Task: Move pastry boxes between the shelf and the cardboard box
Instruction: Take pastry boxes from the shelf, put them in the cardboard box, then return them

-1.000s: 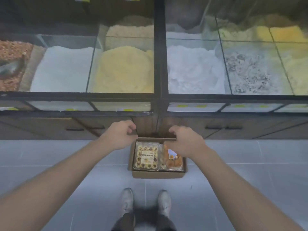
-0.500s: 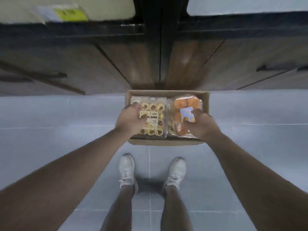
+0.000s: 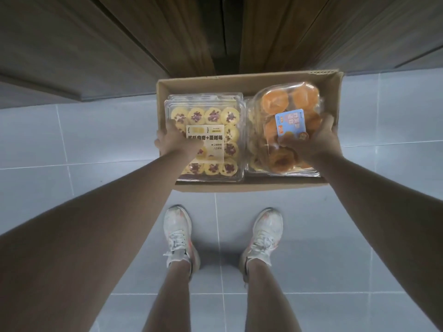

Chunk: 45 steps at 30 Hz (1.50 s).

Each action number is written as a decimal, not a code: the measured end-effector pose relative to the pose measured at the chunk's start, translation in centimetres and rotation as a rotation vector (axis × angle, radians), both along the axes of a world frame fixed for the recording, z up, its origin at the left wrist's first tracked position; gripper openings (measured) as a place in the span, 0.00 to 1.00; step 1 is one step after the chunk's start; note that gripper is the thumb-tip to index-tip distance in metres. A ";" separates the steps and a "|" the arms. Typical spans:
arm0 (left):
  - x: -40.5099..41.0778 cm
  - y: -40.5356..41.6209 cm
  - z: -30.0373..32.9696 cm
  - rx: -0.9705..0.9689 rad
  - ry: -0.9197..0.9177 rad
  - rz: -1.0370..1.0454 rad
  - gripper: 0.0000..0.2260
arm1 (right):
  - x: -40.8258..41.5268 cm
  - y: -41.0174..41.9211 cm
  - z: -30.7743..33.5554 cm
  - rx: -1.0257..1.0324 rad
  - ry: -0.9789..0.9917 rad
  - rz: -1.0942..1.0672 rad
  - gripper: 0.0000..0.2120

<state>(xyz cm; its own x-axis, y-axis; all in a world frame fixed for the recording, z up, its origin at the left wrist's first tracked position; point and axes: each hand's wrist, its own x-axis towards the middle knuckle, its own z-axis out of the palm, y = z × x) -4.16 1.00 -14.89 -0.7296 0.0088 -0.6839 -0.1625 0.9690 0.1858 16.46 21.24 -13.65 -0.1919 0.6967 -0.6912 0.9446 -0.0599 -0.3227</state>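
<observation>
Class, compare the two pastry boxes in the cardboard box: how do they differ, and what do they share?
The cookie box holds small yellow cookies with purple centres; the bun box holds larger orange buns. The cookie box has a pale label and lies flat; the bun box has a blue label and sits tilted. Both are clear plastic, inside the cardboard box, each gripped by one hand.

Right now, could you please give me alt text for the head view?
Left hand grips a clear cookie box; right hand grips a clear orange-bun box, both in a brown cardboard box on grey tiled floor.
</observation>
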 end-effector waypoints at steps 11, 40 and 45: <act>-0.7 -0.9 -0.4 -0.012 -0.124 0.190 0.38 | 0.8 0.1 -1.3 -0.068 0.072 -0.066 0.40; -4.1 -5.7 30.1 0.783 -0.464 0.218 0.20 | -2.9 -3.7 33.4 0.316 0.246 0.614 0.43; -4.4 -9.9 42.3 0.890 -0.473 0.198 0.30 | -1.8 -5.9 46.3 0.405 0.222 0.688 0.41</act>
<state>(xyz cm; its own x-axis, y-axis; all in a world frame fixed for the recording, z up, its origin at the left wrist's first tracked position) -8.60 -8.89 27.44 -0.4308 0.5620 -0.7061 -0.5474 0.4593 0.6995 14.65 15.32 32.65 -0.7690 0.5604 -0.3076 0.6393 0.6696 -0.3782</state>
